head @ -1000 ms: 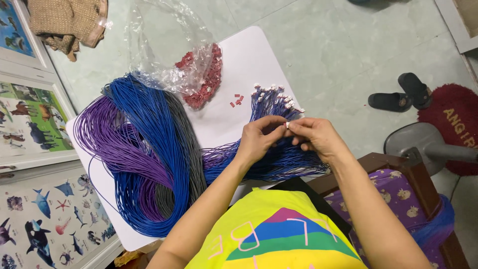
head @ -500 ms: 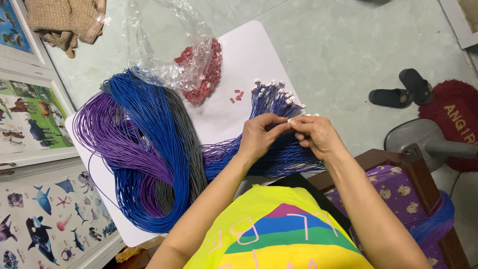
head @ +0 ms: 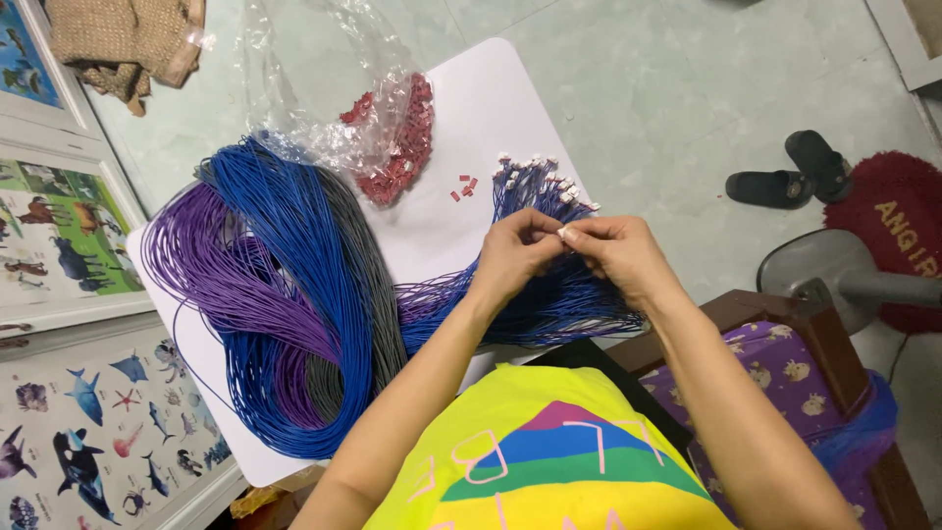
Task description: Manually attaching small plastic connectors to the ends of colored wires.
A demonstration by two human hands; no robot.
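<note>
My left hand and my right hand meet fingertip to fingertip over a white board, pinching a small white connector on the end of a thin wire. Under them lies a bundle of blue and purple wires tipped with white connectors. A large looped hank of blue, purple and grey wires covers the board's left half. A few loose red connectors lie beyond my hands, next to a clear plastic bag of red connectors.
Picture boards with animals and sea creatures lean at the left. A brown woven cloth lies top left. Right: black sandals, a red mat, a fan base, a purple-cushioned wooden chair.
Both hands stay joined over the wire bundle with only small finger movements. The view has shifted slightly.
</note>
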